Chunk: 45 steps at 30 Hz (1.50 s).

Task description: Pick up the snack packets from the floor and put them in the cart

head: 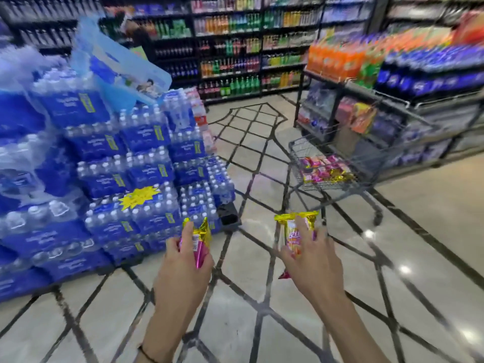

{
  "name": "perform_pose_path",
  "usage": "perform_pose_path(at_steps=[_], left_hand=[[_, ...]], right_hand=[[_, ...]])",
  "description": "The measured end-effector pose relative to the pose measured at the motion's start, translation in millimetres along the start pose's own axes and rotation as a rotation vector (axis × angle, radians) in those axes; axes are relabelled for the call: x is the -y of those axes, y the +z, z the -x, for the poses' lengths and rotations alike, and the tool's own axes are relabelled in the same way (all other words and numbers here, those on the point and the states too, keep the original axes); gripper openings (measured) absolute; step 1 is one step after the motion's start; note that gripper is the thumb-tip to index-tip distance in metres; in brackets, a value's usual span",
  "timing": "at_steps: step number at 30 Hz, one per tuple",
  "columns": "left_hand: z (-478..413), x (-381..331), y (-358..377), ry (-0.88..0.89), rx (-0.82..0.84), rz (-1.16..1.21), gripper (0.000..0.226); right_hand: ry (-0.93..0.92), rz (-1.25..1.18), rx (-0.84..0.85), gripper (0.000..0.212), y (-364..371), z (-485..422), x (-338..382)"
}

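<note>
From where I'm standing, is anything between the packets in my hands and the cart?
Nothing visible is. The left hand and right hand each hold a snack packet, and only bare floor lies between them and the cart ahead on the right. The stacked water bottle packs stand off to the left.

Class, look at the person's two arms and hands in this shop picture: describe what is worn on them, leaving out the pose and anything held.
Both forearms are bare, with no sleeves in view. The left hand and right hand wear no gloves, and no rings can be made out. A thin dark band circles the left wrist at the bottom edge of the picture. The right wrist shows nothing worn.
</note>
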<state>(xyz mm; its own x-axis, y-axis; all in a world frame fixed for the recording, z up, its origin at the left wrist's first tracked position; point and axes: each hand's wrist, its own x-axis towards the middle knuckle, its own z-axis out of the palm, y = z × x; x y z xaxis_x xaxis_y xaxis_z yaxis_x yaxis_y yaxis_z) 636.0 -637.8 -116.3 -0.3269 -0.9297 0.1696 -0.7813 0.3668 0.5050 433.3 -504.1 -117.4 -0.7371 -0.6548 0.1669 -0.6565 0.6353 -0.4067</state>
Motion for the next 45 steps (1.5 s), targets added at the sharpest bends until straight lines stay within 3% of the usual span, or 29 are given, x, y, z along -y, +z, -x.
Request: perform_pose_path(at_steps=[9,14,24,34,45], left_hand=[[-73.2,-128.2,109.2,0.284,0.199,0.064,0.075],[-146.1,-184.5,176.8,0.355,0.324,0.159,0.073],[-306.8,-319.1,263.9,0.466,0.408,0.193,0.072],[-410.3,-421.8,365.5,0.448,0.446,0.144,0.069],[-521.3,-549.9,497.0,0.156,0.447,0.214,0.077]], right_hand=[[0.256,-0.032,-0.019,0.065,-6.5,-76.3,-115.1],[0.274,0.036,-0.046,0.067,5.5,-163.8,-152.6],[0.336,0.081,-0.078,0.063,-4.6,-356.1,-194.3],[0.401,0.062,-0.064,0.064,4.7,-508.0,-284.9],[0.249,0.049,0.081,0.064,9.1,-730.2,-410.4]])
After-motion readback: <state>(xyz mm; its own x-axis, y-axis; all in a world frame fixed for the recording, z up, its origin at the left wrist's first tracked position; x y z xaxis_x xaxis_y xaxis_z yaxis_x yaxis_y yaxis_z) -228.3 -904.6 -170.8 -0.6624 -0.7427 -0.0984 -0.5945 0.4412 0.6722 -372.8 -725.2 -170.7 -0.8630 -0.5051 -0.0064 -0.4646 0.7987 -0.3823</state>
